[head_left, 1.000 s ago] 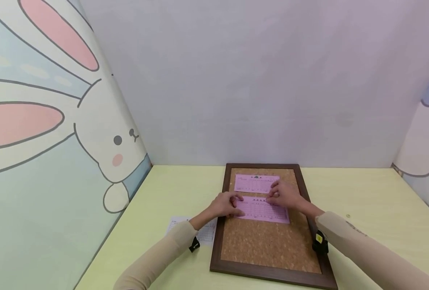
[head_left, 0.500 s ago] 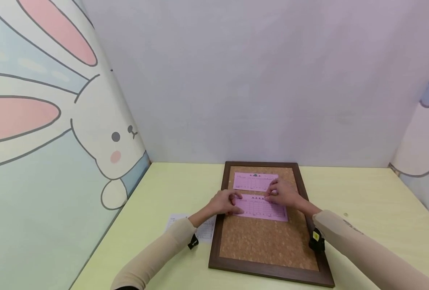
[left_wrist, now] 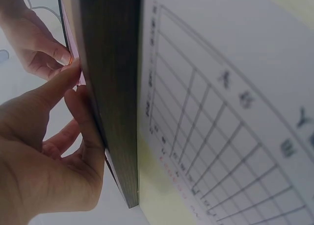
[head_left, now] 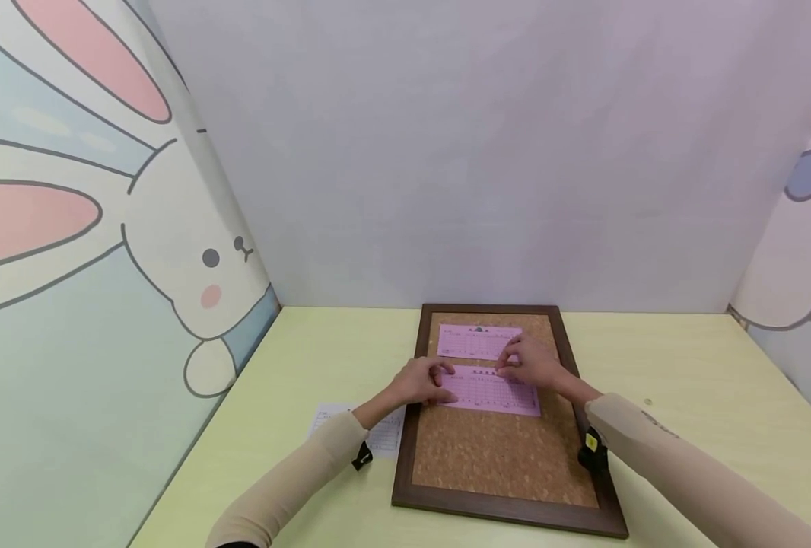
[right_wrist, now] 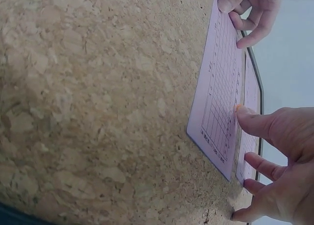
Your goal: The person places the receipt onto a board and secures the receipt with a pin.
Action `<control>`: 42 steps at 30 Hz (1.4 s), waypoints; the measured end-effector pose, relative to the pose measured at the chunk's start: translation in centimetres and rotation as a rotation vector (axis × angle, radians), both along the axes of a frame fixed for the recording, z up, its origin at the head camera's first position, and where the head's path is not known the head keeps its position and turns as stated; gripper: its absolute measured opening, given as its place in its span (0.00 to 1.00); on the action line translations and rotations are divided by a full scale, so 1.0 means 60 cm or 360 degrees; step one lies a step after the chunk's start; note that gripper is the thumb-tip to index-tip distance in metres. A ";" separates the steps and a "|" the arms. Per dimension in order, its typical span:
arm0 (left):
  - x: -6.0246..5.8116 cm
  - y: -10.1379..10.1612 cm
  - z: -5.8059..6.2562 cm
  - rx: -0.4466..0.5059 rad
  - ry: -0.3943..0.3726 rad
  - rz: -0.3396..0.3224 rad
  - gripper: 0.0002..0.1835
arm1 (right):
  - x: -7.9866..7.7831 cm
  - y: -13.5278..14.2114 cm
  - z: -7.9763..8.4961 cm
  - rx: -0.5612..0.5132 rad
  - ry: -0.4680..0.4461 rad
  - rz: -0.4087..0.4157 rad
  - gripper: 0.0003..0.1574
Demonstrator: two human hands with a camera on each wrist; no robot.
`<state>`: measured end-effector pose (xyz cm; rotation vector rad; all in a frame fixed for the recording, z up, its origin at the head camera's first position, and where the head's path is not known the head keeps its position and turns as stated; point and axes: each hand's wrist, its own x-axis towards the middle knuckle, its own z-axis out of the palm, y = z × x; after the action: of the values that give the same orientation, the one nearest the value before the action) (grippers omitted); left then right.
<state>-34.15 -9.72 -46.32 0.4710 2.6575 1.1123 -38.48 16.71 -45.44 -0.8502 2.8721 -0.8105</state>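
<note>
The right grip seems to pinch an orange piece near twelve o'clock on the lower pink sheet; the left grip, fingers spread, touches nine o'clock. Light paper (likely easily creased) on the corkboard: hold its edges.

A corkboard lies at the worktop's far edge, a sheet beside its left edge, a rear slip near its far edge and a front slip before that, left hand at the latter's left end, right hand over both.
</note>
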 end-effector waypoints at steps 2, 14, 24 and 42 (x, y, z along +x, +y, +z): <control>-0.001 0.000 -0.001 -0.0003 0.0002 0.0001 0.21 | 0.000 -0.001 0.002 0.0004 -0.0015 -0.0016 0.07; -0.003 0.000 0.004 0.0015 -0.0014 0.0006 0.21 | -0.014 -0.007 0.005 0.0005 -0.0148 -0.0112 0.07; -0.006 0.000 0.001 0.0024 -0.0011 0.0000 0.21 | -0.016 -0.013 0.015 0.0037 -0.0202 -0.0134 0.05; 0.000 0.000 -0.003 -0.0028 -0.0011 0.0019 0.21 | -0.012 -0.026 0.025 0.0084 -0.0274 -0.0182 0.05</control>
<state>-34.15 -9.74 -46.48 0.4482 2.6654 1.0908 -39.19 15.13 -43.96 -0.5839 2.7962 -0.7725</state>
